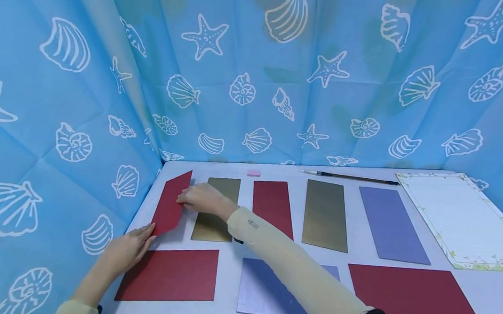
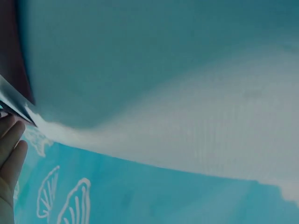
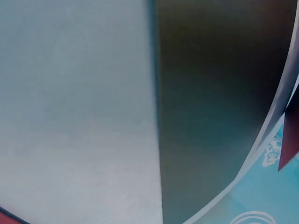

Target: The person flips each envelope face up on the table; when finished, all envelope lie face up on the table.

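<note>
A red rectangular card (image 1: 168, 205) is raised and tilted above the far left of the table. My left hand (image 1: 128, 250) pinches its lower left corner, while my right hand (image 1: 204, 198) grips the right edge between thumb and fingers. Beneath the right hand and wrist lies a gold card (image 1: 212, 224), partly covered. Another red card (image 1: 168, 277) lies flat just in front of the left hand. The left wrist view catches only some fingers (image 2: 11, 149) at its left edge. In the right wrist view, a gold card (image 3: 210, 102) fills the middle and the hand is out of sight.
Rightward lie a red card (image 1: 272, 205), a gold card (image 1: 324, 214), a purple card (image 1: 391, 223) and a bordered white sheet (image 1: 465, 218). Nearer are a purple card (image 1: 261, 292) and a red card (image 1: 409, 290). A brush (image 1: 353, 176) and pink eraser-like block (image 1: 253, 173) lie behind.
</note>
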Demonstrator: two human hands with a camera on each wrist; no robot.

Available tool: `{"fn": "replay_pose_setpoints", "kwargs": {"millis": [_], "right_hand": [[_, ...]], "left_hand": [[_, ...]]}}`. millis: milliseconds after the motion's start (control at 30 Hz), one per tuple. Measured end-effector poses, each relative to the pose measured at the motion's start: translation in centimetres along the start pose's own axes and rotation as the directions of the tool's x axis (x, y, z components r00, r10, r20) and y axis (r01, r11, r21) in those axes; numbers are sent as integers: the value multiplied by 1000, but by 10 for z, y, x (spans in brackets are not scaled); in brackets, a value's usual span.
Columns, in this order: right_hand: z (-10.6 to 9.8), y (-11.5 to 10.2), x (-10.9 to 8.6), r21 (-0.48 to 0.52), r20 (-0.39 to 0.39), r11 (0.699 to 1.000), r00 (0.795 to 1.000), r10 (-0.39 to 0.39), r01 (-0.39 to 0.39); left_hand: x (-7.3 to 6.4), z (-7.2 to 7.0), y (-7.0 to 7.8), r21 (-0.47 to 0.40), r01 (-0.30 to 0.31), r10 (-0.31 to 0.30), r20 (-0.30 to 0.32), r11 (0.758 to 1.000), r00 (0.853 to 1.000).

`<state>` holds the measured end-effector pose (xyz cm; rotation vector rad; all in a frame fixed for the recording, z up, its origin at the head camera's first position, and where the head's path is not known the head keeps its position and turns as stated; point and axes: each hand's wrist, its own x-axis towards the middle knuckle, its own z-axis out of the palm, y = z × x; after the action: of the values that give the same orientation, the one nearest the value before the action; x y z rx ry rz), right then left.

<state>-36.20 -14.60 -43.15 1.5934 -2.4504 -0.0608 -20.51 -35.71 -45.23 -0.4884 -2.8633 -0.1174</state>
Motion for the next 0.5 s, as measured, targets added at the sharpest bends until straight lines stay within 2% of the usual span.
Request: {"fn": "replay_pose_setpoints", "kwargs": {"millis": [200, 367, 500], "right_hand": [[-9, -1, 3, -58, -103, 997, 993, -54, 48], [-18, -3, 7, -67, -129, 995, 989, -78, 70], [-24, -5, 8, -50, -137, 996, 987, -80, 74]], "left_hand": [[-2, -3, 10, -4, -17, 16, -85, 1000, 996], [-1, -2, 16, 4, 16, -15, -154, 1000, 988], [0, -2, 21, 41, 29, -19, -221, 999, 975]]}}
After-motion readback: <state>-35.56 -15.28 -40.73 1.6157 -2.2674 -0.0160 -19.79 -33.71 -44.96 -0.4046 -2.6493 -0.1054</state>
